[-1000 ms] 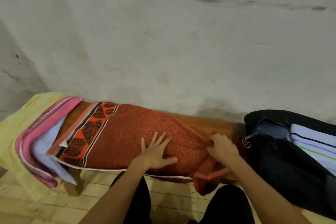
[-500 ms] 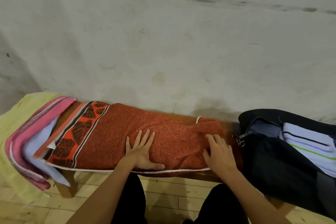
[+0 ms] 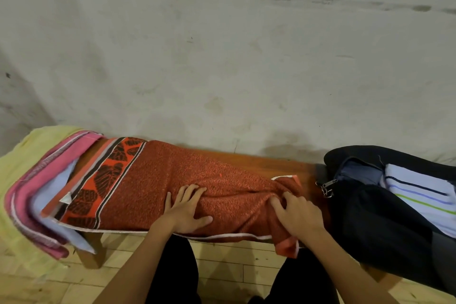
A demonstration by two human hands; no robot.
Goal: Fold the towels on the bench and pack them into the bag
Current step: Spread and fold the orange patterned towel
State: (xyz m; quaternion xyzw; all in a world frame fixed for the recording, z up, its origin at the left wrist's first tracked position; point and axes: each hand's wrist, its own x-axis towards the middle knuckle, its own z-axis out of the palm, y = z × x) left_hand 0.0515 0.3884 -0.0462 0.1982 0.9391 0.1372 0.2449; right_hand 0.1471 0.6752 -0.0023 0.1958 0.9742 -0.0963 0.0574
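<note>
Item: black bag, unzipped, at the right end of the table, touching the towel's right end; a white striped towel lies folded inside it, and a metal zipper pull hangs at its near-left corner.
Item: stack at the left end, a yellow towel lowest, then a pink towel and a pale blue towel, all drooping over the table's end.
Item: red-orange towel with a leaf-pattern border, spread along the table's length, its left border overlapping the stack.
Left hand: fingers straight and spread, pressing flat on the towel's middle, holding nothing.
Right hand: fingers curled, bunching the towel's right end, one corner hanging off the front edge.
Surface: wooden table against a stained pale wall; light wood-plank floor below.
</note>
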